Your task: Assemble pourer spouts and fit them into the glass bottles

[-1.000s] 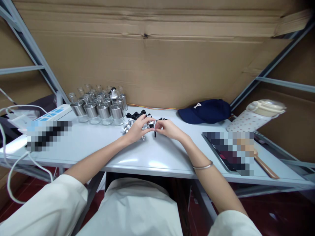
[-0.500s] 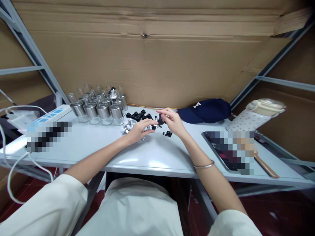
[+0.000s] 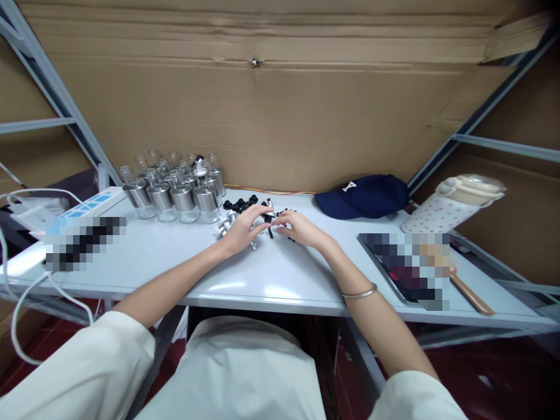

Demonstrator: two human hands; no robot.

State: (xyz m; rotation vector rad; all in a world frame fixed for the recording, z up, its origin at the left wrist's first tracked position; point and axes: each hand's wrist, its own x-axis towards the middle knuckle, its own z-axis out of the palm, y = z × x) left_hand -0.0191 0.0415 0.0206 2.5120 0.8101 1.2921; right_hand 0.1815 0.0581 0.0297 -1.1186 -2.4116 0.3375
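Both hands meet mid-tabletop over small parts. The left hand pinches a silver cap, steadying it; the right hand has fingers pressed on a black piece. Black caps and jars sit within reach.

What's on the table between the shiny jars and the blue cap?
In the head view, between the jars and the cap lie small black parts, with the left hand and right hand working there.
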